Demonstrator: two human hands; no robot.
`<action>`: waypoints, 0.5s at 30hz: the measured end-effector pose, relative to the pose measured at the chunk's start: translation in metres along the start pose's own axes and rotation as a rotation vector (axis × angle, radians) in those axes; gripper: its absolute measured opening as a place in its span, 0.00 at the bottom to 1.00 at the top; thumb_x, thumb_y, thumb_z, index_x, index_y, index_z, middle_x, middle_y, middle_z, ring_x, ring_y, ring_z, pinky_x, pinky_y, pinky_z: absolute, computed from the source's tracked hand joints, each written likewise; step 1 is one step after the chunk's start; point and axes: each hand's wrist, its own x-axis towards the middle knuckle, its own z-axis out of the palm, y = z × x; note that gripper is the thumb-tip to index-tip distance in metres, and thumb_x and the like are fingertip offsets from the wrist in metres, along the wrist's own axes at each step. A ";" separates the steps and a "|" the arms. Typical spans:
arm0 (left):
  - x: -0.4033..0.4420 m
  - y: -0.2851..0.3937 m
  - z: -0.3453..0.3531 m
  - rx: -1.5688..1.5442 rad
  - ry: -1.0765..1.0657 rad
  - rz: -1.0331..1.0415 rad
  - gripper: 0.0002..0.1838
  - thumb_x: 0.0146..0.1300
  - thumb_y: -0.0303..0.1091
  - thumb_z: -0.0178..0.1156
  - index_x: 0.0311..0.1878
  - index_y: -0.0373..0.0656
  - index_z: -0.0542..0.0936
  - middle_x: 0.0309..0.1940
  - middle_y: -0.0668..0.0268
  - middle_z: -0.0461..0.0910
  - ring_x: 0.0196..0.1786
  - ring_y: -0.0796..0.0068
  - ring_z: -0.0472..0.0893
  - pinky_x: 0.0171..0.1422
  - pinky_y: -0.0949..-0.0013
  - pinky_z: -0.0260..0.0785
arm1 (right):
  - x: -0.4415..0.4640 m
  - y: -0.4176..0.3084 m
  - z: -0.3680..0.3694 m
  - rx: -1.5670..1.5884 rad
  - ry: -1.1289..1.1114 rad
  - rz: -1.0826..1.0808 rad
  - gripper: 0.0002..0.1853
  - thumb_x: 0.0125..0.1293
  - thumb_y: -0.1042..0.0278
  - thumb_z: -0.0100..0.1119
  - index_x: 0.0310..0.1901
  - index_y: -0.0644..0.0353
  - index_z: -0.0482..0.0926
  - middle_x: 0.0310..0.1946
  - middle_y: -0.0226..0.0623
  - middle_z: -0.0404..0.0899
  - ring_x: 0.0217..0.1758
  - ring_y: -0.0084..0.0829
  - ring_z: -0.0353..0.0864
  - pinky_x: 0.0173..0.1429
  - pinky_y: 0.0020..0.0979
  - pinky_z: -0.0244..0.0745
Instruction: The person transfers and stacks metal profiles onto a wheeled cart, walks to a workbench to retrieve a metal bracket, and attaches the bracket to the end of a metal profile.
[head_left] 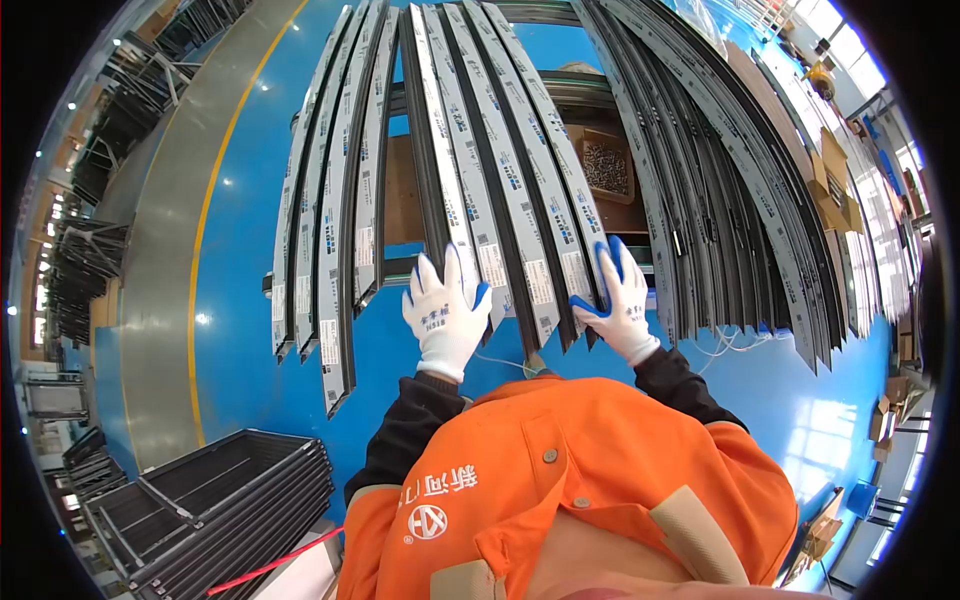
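My left hand (445,312), in a white glove with blue coating, lies over the near end of a dark profile (428,185). Its fingers are stretched and spread, with the thumb beside a film-covered profile (480,215). At the right edge of the same group, my right hand (620,308) touches the outermost film-covered profile (570,190). The fingers there reach forward along its side, and the thumb points left across its near end, apart from them. Both palms and the undersides of the profiles are hidden.
More film-covered profiles (340,200) lie to the left, and a dense row of dark profiles (700,200) to the right. Between them shows a box of small metal parts (607,168). Stacked black frames (220,500) stand at lower left. A cable (735,342) hangs at right.
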 end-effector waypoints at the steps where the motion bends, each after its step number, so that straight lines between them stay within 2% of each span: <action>1: 0.010 0.005 0.007 -0.009 0.033 -0.019 0.42 0.66 0.58 0.55 0.75 0.42 0.57 0.69 0.45 0.64 0.68 0.51 0.69 0.70 0.46 0.59 | 0.006 -0.003 0.003 -0.096 -0.084 -0.020 0.42 0.59 0.48 0.67 0.73 0.48 0.60 0.73 0.52 0.56 0.74 0.53 0.56 0.74 0.49 0.53; 4: 0.036 0.012 0.032 -0.028 0.143 -0.074 0.42 0.67 0.59 0.53 0.75 0.43 0.56 0.71 0.44 0.60 0.72 0.49 0.63 0.74 0.41 0.50 | 0.024 -0.013 0.015 -0.373 -0.331 -0.085 0.41 0.58 0.40 0.63 0.72 0.43 0.63 0.75 0.52 0.51 0.76 0.58 0.49 0.74 0.54 0.47; 9: 0.047 -0.041 0.049 -0.170 0.091 0.115 0.43 0.67 0.57 0.52 0.76 0.39 0.53 0.71 0.41 0.59 0.75 0.47 0.58 0.79 0.46 0.41 | 0.023 -0.029 0.015 -0.374 -0.428 0.020 0.37 0.60 0.38 0.59 0.71 0.38 0.66 0.76 0.52 0.47 0.77 0.58 0.47 0.74 0.57 0.45; 15: 0.056 -0.059 0.073 -0.173 0.143 0.259 0.45 0.67 0.57 0.52 0.76 0.35 0.50 0.71 0.41 0.59 0.75 0.47 0.57 0.80 0.51 0.40 | 0.019 -0.047 0.024 -0.445 -0.459 0.088 0.37 0.60 0.38 0.58 0.71 0.38 0.65 0.77 0.51 0.44 0.78 0.58 0.44 0.73 0.58 0.46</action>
